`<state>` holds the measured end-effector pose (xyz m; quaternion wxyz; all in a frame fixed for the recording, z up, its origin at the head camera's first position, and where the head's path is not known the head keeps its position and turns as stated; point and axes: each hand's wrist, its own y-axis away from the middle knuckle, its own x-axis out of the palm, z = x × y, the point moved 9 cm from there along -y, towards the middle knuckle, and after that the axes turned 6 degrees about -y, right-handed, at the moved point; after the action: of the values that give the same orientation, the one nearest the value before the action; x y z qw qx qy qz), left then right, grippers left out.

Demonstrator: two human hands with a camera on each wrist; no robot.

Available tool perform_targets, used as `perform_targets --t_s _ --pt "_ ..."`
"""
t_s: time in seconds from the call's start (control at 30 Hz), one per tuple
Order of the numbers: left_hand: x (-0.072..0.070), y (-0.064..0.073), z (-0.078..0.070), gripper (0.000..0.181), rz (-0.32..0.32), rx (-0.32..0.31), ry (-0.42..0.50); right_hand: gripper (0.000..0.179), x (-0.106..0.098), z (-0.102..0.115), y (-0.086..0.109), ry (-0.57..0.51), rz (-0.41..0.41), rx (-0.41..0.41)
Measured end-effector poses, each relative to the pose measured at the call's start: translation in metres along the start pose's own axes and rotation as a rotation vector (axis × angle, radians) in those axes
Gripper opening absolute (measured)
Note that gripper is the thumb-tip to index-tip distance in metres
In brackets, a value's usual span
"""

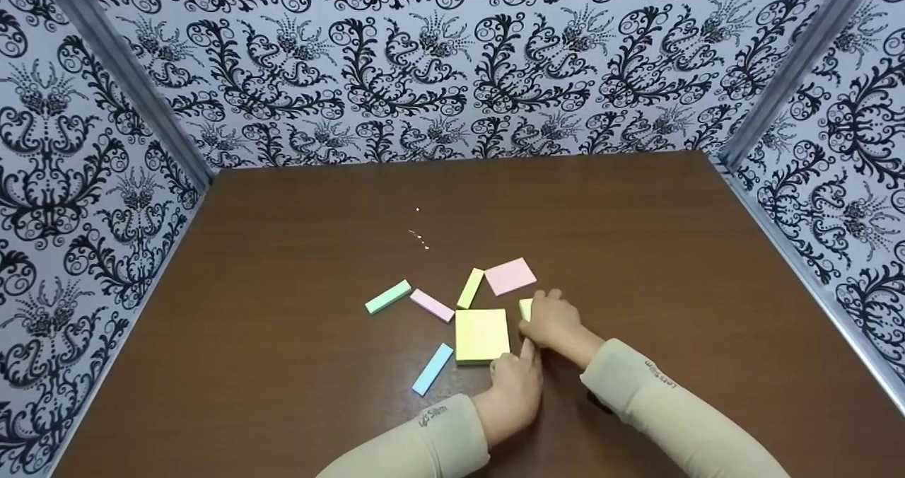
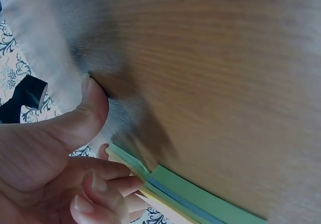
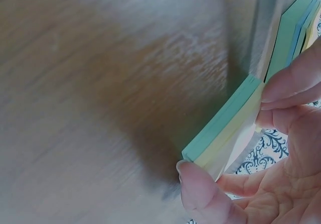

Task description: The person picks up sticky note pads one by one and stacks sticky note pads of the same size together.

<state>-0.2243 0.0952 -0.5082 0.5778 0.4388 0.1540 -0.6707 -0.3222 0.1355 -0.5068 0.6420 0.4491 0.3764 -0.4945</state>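
My right hand (image 1: 555,320) pinches a small sticky-note pad (image 3: 228,123) between thumb and fingers; it is pale on top with yellow and green layers below. Most of that pad is hidden under the hand in the head view. Just left of it lies a large square block of sticky notes (image 1: 481,335), yellow on top, with green and blue layers at its side. At the block's near right corner is my left hand (image 1: 517,386), one finger reaching toward the small pad. The left wrist view has its thumb held apart from the loosely bent fingers, with nothing gripped.
Around the block lie narrow sticky-note strips: green (image 1: 388,297), pink (image 1: 432,305), yellow (image 1: 471,288) and blue (image 1: 433,369). A pink rectangular pad (image 1: 510,276) lies behind it. Patterned walls (image 1: 452,61) enclose the brown table (image 1: 283,252) at the back and sides.
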Motion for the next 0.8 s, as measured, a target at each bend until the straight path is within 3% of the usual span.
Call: perform_targets --t_s 0.27,0.4,0.5,0.63,0.7,0.8 --pt "0.001 -0.004 -0.003 0.054 0.009 0.012 -0.012 0.061 0.000 -0.004 0.000 0.023 0.055 0.015" --pt "-0.001 -0.004 -0.004 0.055 0.010 0.037 -0.027 0.066 -0.003 -0.017 -0.018 0.067 0.098 0.019" --pt "-0.001 -0.004 -0.005 0.055 0.004 0.052 -0.052 0.057 -0.012 -0.016 -0.043 0.122 0.011 -0.136" --pt "0.000 -0.005 -0.005 0.057 0.014 0.064 -0.072 0.032 -0.026 0.012 -0.051 0.185 -0.112 -0.501" --pt "0.000 -0.004 -0.004 0.058 0.021 0.062 -0.075 0.032 -0.027 0.027 -0.045 0.188 -0.093 -0.633" --pt "0.000 -0.004 -0.002 0.057 0.019 0.045 -0.068 0.034 -0.022 0.040 -0.041 0.192 -0.030 -0.713"
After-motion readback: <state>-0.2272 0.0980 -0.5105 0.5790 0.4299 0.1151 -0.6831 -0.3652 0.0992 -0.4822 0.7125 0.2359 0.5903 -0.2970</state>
